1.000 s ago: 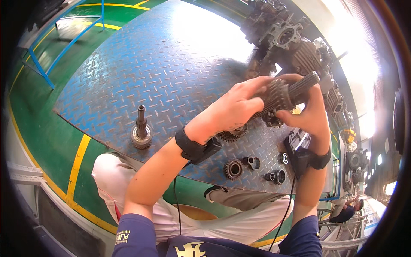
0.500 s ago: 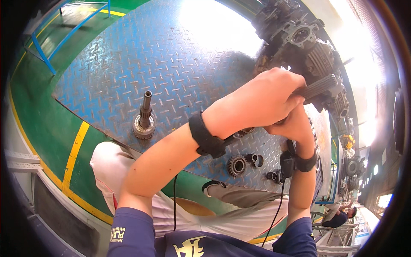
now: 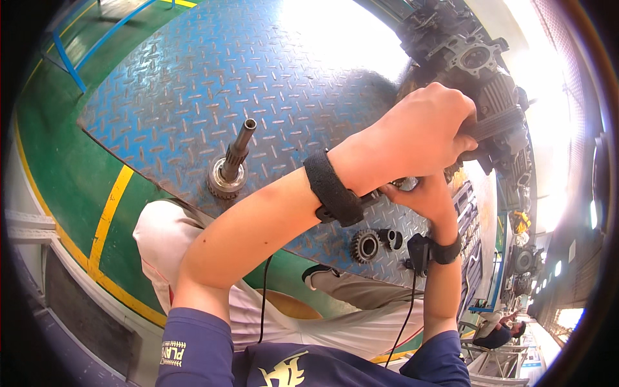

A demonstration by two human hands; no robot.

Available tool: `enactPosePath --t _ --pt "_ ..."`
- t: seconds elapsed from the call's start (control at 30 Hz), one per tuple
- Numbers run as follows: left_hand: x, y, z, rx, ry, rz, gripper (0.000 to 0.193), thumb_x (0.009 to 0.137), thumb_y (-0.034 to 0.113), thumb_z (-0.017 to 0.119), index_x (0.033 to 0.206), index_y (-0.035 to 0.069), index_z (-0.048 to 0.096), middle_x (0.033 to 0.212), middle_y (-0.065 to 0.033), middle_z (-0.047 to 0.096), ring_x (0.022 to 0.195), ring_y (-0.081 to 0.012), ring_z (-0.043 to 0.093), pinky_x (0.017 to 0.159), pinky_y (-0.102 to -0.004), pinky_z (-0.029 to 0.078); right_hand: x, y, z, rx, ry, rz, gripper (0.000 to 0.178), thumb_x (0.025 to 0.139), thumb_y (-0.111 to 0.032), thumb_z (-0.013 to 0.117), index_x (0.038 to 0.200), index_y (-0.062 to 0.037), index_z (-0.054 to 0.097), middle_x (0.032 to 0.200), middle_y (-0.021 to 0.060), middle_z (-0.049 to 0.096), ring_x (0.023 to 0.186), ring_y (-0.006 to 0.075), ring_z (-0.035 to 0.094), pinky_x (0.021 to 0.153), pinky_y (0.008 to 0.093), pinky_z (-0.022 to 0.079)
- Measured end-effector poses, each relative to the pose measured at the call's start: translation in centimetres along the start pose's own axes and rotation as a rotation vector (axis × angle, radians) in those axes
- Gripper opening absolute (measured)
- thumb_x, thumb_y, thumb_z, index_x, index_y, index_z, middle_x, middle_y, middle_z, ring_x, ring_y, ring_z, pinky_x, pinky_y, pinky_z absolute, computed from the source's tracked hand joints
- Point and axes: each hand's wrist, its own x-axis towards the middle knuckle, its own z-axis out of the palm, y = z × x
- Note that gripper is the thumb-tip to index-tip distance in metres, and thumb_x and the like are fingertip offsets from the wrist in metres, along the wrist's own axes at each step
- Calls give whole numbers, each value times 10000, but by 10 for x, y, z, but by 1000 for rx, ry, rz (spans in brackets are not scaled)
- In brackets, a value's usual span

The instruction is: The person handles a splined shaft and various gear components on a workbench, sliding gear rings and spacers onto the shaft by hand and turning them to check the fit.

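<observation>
My left hand (image 3: 419,132) is closed around a dark metal gear shaft (image 3: 500,122), whose splined end sticks out to the right of my fist. My right hand (image 3: 422,197) sits just beneath, gripping the lower part of the same shaft; most of that part is hidden by both hands. Both wrists wear black straps. I hold the shaft in the air in front of a dark engine block (image 3: 467,58) at the upper right.
A second gear shaft (image 3: 231,164) stands upright on the blue checker-plate platform (image 3: 193,84). A loose gear (image 3: 365,246) and a small bushing (image 3: 391,238) lie near my right wrist. Green floor with yellow lines borders the platform; another person sits far lower right.
My left hand has slid over the shaft's gear, which showed a second ago and is now covered. The view has tilted, so the engine block and standing shaft appear closer.
</observation>
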Motion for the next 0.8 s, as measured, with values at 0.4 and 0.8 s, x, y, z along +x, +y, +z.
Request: enactPosePath --t 0.4,0.8 --pt "-1 1 6 0 40 -56 252 820 88 795 1011 -32 683 823 -176 714 716 -257 708 692 -353 559 -7 8 15 316 -38 154 793 757 -234 907 1391 25 507 1294 155 621 1259 274 558 1061 410 429" --pt "0 -2 18 12 38 7 258 827 67 781 1039 -38 678 881 -163 714 783 -240 713 708 -346 573 -20 22 20 644 -73 230 599 846 -145 825 1363 -5 556 1303 104 627 1267 208 538 1075 379 413"
